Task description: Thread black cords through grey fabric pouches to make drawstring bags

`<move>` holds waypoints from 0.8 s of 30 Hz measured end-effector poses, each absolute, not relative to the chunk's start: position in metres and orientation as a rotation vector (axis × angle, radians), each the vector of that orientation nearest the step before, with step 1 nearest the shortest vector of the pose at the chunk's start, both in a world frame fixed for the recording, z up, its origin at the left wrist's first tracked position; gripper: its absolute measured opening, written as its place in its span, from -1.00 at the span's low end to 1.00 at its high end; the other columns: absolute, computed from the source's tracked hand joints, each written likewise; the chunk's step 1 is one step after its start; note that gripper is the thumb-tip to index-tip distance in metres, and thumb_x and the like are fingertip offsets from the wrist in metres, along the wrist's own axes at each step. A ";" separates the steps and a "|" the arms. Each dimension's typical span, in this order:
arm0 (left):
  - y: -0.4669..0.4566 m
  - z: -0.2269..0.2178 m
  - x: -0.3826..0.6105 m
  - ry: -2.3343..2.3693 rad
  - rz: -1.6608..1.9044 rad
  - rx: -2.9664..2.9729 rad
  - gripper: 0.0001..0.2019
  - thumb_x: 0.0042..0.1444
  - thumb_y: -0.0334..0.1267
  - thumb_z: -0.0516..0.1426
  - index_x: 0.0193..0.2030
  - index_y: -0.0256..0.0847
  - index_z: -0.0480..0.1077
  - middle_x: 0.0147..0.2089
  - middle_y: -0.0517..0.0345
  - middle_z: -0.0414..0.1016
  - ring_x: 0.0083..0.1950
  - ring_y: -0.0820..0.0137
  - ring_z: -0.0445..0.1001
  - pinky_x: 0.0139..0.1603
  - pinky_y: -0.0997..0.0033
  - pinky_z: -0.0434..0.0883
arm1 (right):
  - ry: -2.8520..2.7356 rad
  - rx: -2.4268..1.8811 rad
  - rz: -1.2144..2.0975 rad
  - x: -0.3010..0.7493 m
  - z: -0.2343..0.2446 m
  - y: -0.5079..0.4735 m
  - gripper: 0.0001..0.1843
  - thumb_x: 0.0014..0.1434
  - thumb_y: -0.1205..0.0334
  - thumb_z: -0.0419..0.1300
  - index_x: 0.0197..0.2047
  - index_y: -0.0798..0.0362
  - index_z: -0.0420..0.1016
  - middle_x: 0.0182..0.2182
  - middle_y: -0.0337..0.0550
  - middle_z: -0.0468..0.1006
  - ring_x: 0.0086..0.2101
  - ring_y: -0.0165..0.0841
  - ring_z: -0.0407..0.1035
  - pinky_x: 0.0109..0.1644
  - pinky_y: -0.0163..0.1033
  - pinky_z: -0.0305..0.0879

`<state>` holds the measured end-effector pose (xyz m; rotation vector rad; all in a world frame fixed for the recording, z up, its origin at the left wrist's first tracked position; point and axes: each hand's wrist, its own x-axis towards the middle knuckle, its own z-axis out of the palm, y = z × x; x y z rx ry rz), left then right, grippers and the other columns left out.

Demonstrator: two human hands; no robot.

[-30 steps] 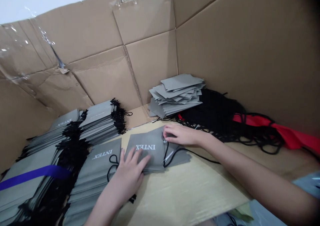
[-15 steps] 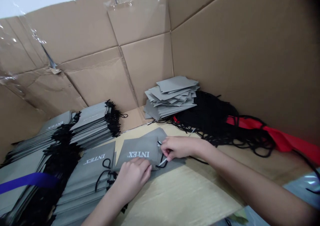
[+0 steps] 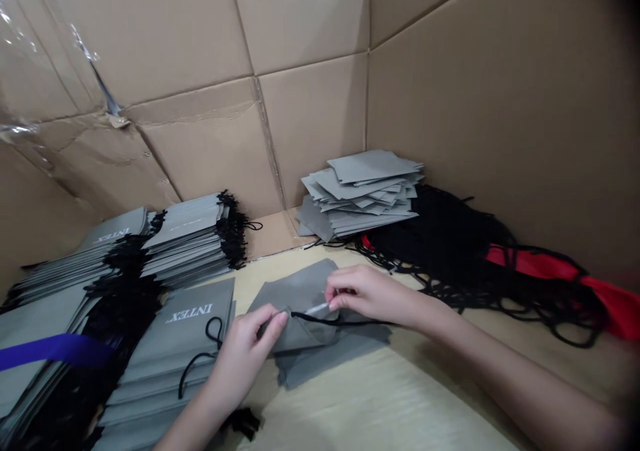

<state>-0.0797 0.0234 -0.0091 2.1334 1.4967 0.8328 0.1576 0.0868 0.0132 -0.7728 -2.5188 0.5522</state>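
Note:
My left hand (image 3: 253, 338) pinches the edge of a grey drawstring pouch (image 3: 307, 334) between thumb and fingertips, lifting that edge a little. With closed fingertips my right hand (image 3: 357, 291) grips a thin whitish stick-like tool (image 3: 317, 309), whose exact kind is unclear. A black cord (image 3: 345, 322) runs from close to my left fingertips, below the tool, and on under my right wrist. More flat grey pouches (image 3: 300, 284) lie beneath the held one. Left of my left hand lies a stack of pouches (image 3: 190, 331) printed INTEX, with black cord loops on it.
Cardboard walls (image 3: 310, 118) enclose the work surface (image 3: 350, 398). At the back stands a pile of grey pouches (image 3: 370, 188) beside a heap of black cords (image 3: 450, 231) and red fabric (image 3: 550, 264). Corded pouch stacks (image 3: 185, 244) fill the left, one under a blue strap (image 3: 55, 351).
My left hand has gone from lying on the pouch to pinching its edge. The pouch is now lifted and bent, its print out of sight. The right hand still holds the tool.

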 end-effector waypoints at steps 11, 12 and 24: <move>0.023 -0.010 -0.079 1.511 0.915 2.020 -0.63 0.17 -0.03 -0.09 -0.56 -0.21 0.18 -0.56 0.27 0.13 -0.47 0.47 0.13 -0.46 0.54 0.12 | -2.456 -0.647 0.334 0.162 0.016 0.082 -0.75 0.23 0.22 0.02 -0.37 0.08 0.47 -0.46 -0.15 0.45 -0.44 -0.40 0.29 -0.36 -0.34 0.13; 0.023 -0.010 -0.079 1.516 0.915 2.015 -0.63 0.17 -0.03 -0.09 -0.55 -0.21 0.19 -0.55 0.27 0.14 -0.47 0.47 0.13 -0.46 0.54 0.12 | -2.454 -0.643 0.334 0.162 0.017 0.081 -0.75 0.23 0.22 0.02 -0.37 0.08 0.47 -0.46 -0.14 0.45 -0.44 -0.40 0.29 -0.36 -0.34 0.13; 0.027 -0.019 -0.081 1.437 0.922 1.892 -0.71 0.13 -0.05 0.00 -0.38 -0.22 0.35 -0.50 0.25 0.27 -0.45 0.47 0.21 -0.43 0.54 0.16 | -2.532 -0.682 0.204 0.155 0.013 0.077 -0.67 0.26 0.12 -0.04 -0.31 0.06 0.49 -0.46 -0.14 0.45 -0.47 -0.40 0.30 -0.40 -0.33 0.14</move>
